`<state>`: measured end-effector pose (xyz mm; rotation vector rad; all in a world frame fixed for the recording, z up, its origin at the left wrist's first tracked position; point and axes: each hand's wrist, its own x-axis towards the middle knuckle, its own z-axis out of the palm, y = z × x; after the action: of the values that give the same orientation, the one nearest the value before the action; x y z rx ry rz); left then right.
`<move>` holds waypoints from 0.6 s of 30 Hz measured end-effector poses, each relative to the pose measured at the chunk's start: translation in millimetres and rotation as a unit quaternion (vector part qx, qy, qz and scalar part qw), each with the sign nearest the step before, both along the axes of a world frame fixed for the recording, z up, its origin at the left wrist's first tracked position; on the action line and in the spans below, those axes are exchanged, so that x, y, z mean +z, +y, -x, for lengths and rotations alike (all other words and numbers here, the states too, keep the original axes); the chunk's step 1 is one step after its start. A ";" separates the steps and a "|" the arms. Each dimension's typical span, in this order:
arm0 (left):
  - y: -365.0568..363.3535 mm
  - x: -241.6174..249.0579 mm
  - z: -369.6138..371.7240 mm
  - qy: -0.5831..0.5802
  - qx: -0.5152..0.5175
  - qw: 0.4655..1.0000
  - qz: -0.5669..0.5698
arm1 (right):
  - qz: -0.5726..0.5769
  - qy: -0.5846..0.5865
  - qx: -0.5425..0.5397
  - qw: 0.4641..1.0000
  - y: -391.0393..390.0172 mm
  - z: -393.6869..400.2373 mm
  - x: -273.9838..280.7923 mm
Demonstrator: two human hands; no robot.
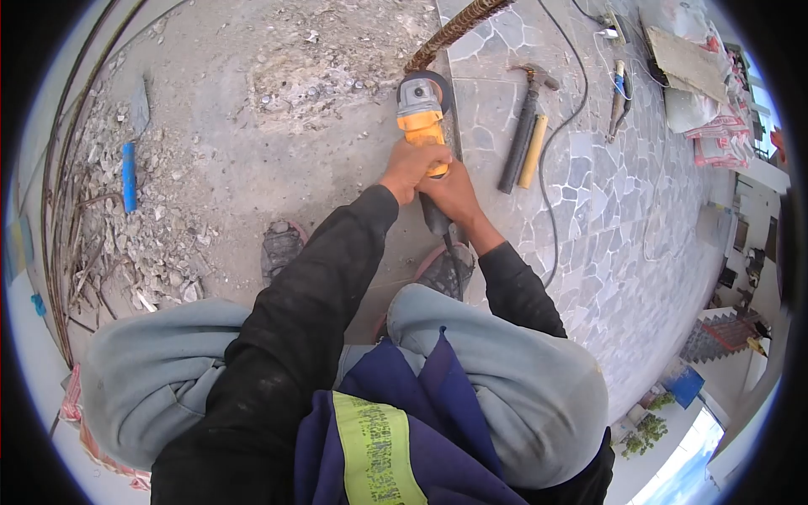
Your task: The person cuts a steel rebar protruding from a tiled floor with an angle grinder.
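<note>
Both my hands grip a yellow angle grinder [423, 126] in front of me. My left hand [412, 168] wraps round its yellow body from the left. My right hand [454, 195] closes round the rear of the tool, where the dark handle end and cord come out below. The grinder's disc [439, 88] is at the seam between the bare concrete and the stone-patterned floor. Right beyond the disc, the end of a rusty ribbed steel bar [454, 32] overlaps the grinder head in this view.
Right of the grinder lie a hammer [526, 118] and a yellow bar-shaped tool [533, 151]. A black cable [551, 198] curves past them. Rubble [160, 244], a blue-handled trowel [129, 177] and long steel rods [57, 168] lie on the left. Sacks [715, 126] stand far right.
</note>
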<state>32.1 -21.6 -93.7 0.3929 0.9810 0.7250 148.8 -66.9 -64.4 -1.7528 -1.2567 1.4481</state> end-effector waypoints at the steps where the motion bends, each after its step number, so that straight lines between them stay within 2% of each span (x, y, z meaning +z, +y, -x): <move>1: 1.1 -0.7 2.4 0.004 -0.004 1.000 0.001 | -0.002 0.002 0.001 1.000 0.3 1.7 -2.1; 4: 3.0 -0.5 4.5 0.000 -0.003 1.000 0.003 | -0.023 -0.002 -0.009 1.000 1.2 6.2 -2.1; 6: 3.4 3.0 3.2 -0.010 -0.006 1.000 -0.003 | -0.003 -0.035 -0.010 0.999 1.3 5.0 2.1; 13: 2.8 17.1 -11.4 -0.030 -0.014 0.999 -0.004 | 0.022 -0.024 -0.026 0.999 2.0 -13.1 19.1; 14: -1.5 18.2 -13.3 -0.030 -0.013 0.999 -0.008 | 0.015 -0.037 0.007 0.999 1.0 -17.0 21.2; 16: -15.9 17.1 -14.1 -0.062 0.059 0.996 0.015 | 0.007 -0.045 0.039 0.998 4.6 -20.3 21.9; 17: -21.6 17.3 -12.0 -0.059 0.056 0.997 0.016 | 0.007 -0.072 0.080 0.994 4.3 -21.5 21.7; 18: -25.4 20.2 -9.0 -0.083 0.097 0.992 0.020 | 0.006 -0.100 0.119 0.988 5.8 -19.1 26.1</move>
<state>41.1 -47.0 -73.5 0.1999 0.8816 0.8990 167.9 -61.1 -38.3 -1.8430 -1.6116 1.4369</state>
